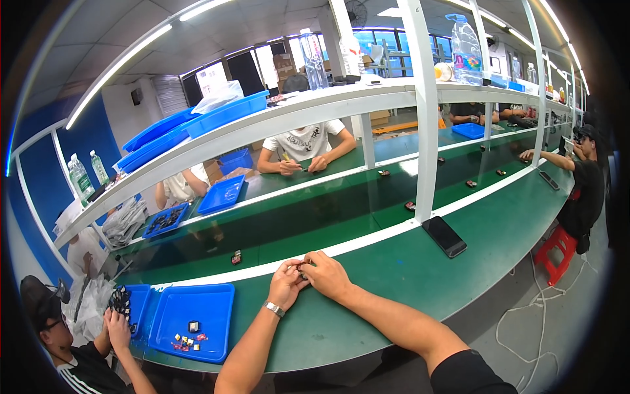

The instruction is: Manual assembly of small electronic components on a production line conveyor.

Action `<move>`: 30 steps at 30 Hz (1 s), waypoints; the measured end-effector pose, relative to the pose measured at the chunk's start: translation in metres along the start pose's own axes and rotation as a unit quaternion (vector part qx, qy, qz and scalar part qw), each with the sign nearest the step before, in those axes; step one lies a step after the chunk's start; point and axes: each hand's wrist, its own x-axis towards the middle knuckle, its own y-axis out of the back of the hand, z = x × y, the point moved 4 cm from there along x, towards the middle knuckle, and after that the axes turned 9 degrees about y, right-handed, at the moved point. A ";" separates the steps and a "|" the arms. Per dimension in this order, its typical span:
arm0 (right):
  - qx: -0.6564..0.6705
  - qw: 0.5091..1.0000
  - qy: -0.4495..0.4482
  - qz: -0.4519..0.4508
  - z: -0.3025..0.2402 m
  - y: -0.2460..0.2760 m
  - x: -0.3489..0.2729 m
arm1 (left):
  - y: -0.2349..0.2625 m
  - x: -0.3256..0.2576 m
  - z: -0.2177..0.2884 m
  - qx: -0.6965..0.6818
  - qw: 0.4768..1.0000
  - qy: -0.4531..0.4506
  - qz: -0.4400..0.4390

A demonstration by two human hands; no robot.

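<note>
both hands meet over the green surface [394,276] nr its white edge strip; left hand [287,284] & right hand [326,274] each pinch a small dark part [303,268] btwn fingertips, grip clenched on it. best kept low, steady. blue tray [216,302] w/ small pieces to the left.

A factory assembly line: long green conveyor bench [394,262], blue parts trays [216,308], workers seated along it
</note>
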 end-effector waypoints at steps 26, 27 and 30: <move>-0.100 0.943 -0.305 -0.081 0.166 0.008 -0.031 | -0.017 0.007 -0.001 0.061 0.998 -0.012 0.010; -0.102 0.944 -0.306 -0.076 0.162 0.008 -0.026 | -0.012 0.005 0.001 0.064 0.998 -0.013 0.007; -0.141 0.956 -0.253 -0.043 0.142 0.018 -0.029 | -0.007 0.001 0.002 0.055 0.998 -0.008 0.003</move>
